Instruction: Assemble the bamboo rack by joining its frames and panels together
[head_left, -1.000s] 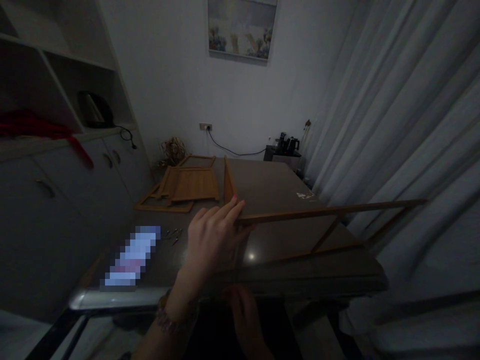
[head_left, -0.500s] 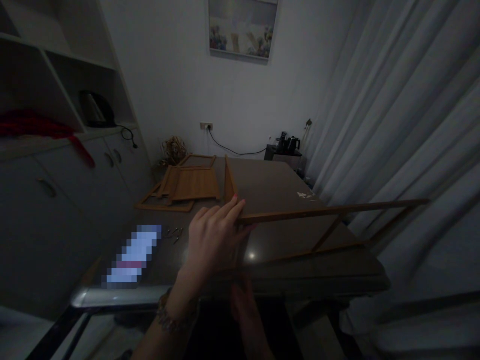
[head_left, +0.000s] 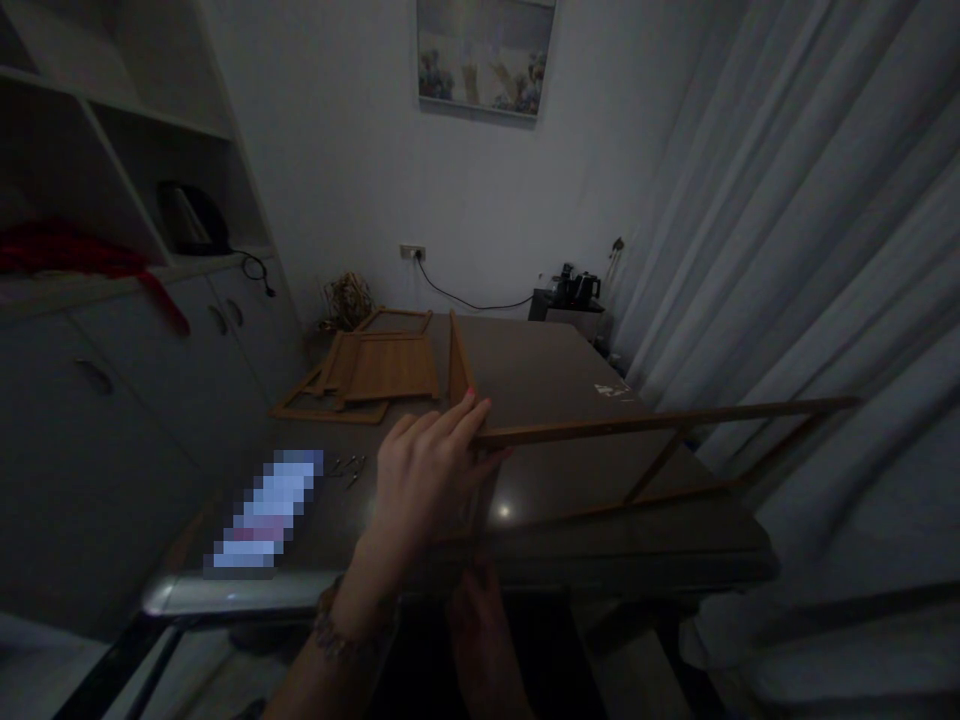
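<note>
My left hand [head_left: 427, 465] is closed over the near corner where a long wooden frame [head_left: 585, 430] meets an upright wooden panel [head_left: 459, 365]. The frame stands on its edge along the table's front and reaches out to the right, with crossbars between its rails. Below, at the table's front edge, my right hand [head_left: 484, 630] is low and in shadow, its fingers bent together near the frame's lower corner. What those fingers hold, if anything, is too dark to make out. Several small metal screws [head_left: 350, 468] lie left of my left hand.
Wooden slabs and frames [head_left: 386, 367] are stacked at the table's back left. A lit, pixelated rectangle [head_left: 266, 510] lies front left on the brown table [head_left: 525, 350]. White scraps [head_left: 613, 391] lie at right. Cabinets [head_left: 150, 370] stand left, a curtain [head_left: 810, 250] right.
My right hand has shifted slightly left and its fingers have drawn together. My left hand and the wooden frame stay in place.
</note>
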